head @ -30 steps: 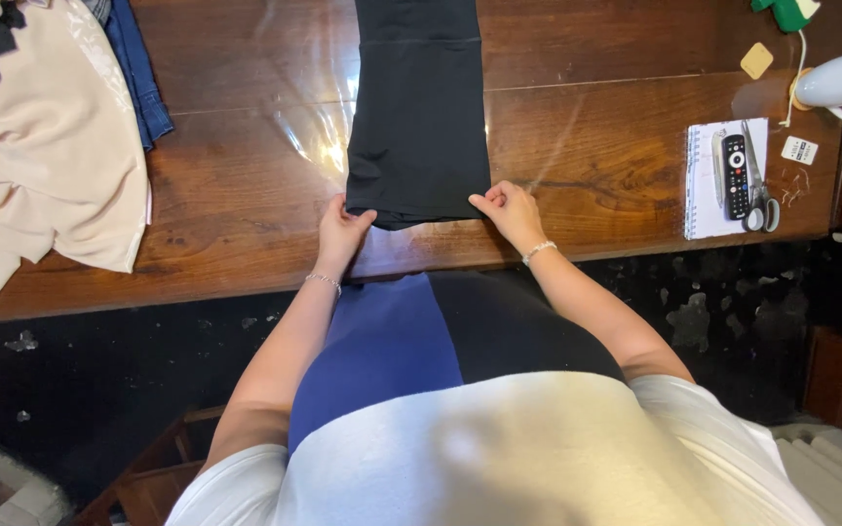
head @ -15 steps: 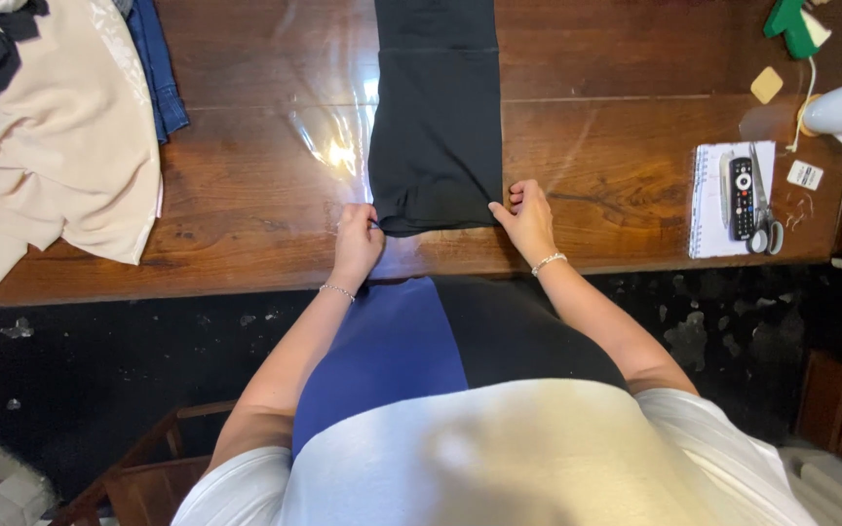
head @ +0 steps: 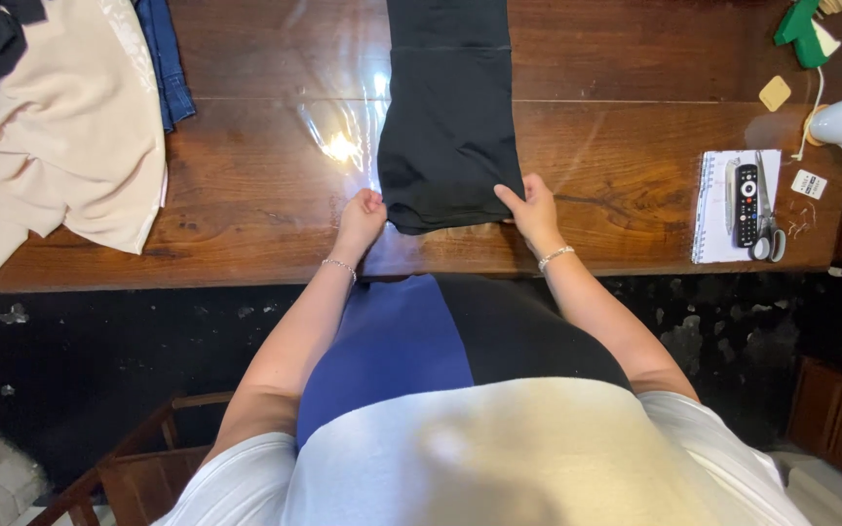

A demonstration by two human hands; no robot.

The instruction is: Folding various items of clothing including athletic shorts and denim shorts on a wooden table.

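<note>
Black garment's (head: 450, 127) near corners sit pinched in both hands' grip.

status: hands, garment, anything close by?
Left hand and right hand each pinch a near corner of the black garment, flat on the wooden table. Beige garment far left, notebook right; both apart.

Bare tabletop (head: 246, 195) either side of black garment (head: 450, 127); notebook (head: 728, 209) apparently well right.
</note>
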